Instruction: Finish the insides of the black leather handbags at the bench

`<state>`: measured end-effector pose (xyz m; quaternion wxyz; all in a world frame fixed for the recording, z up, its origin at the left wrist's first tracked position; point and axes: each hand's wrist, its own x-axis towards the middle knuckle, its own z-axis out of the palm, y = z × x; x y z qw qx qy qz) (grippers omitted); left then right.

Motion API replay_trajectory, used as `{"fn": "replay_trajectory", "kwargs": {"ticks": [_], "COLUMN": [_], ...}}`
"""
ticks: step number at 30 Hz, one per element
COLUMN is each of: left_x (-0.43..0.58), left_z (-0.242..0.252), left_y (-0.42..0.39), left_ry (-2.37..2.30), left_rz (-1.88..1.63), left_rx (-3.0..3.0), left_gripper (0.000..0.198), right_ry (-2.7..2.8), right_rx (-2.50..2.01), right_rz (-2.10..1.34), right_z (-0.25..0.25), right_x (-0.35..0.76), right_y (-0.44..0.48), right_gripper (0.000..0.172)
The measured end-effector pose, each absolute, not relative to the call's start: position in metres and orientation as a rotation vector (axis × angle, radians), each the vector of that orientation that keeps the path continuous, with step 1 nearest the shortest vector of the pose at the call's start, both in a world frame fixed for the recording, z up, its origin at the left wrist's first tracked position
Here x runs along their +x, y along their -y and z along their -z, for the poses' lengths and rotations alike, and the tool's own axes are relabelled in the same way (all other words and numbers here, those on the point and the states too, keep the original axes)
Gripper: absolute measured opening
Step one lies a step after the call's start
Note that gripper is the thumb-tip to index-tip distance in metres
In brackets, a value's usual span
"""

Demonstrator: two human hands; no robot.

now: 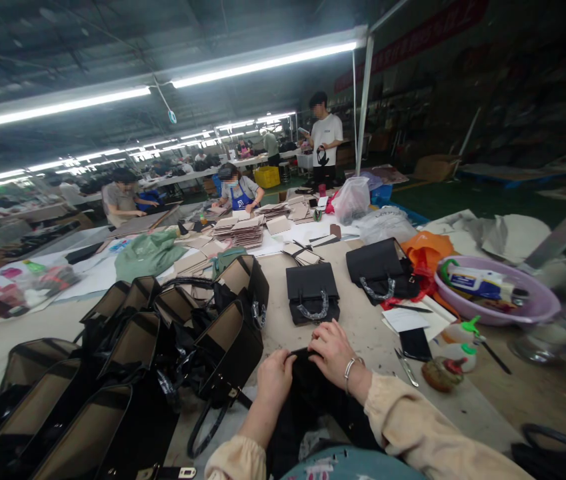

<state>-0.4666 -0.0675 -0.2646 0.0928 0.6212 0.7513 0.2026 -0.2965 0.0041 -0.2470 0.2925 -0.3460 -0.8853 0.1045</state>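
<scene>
A black handbag [303, 393] lies close against my body, its far edge pinched in both hands. My left hand [275, 377] is closed on the edge at the left, thumb on top. Just beside it, my right hand [331, 348], with a bracelet at the wrist, bends its fingers over the same edge. The bag's lower part is dark and partly hidden by my forearms. Beyond my hands a black handbag [313, 288] with a plastic-wrapped handle lies on the table, and another black handbag [380, 270] is to its right.
Several open black bags [127, 353] crowd the left. On the right are a purple basin [545, 307], glue bottles with green caps [463, 330], tweezers [407, 368] and a black phone-like slab [415, 344]. Stacked panels [240, 233] lie farther back, near a co-worker [240, 190].
</scene>
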Motion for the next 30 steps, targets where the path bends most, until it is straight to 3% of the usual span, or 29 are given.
{"fn": "replay_trajectory", "kwargs": {"ticks": [10, 30], "left_x": [-0.4657, -0.4639], "left_z": [0.2693, 0.2648], "left_y": [0.0673, 0.0682], "left_ry": [-2.26, -2.231], "left_rz": [-0.578, -0.596], "left_rx": [1.881, 1.827], "left_gripper": [0.022, 0.023], "right_ry": [2.416, 2.338], "right_rx": [-0.792, -1.014], "right_rz": [-0.187, -0.237], "right_z": [0.2517, 0.2494], "right_x": [-0.298, -0.3066], "right_y": [-0.0067, -0.0006], "right_gripper": [0.005, 0.009]}}
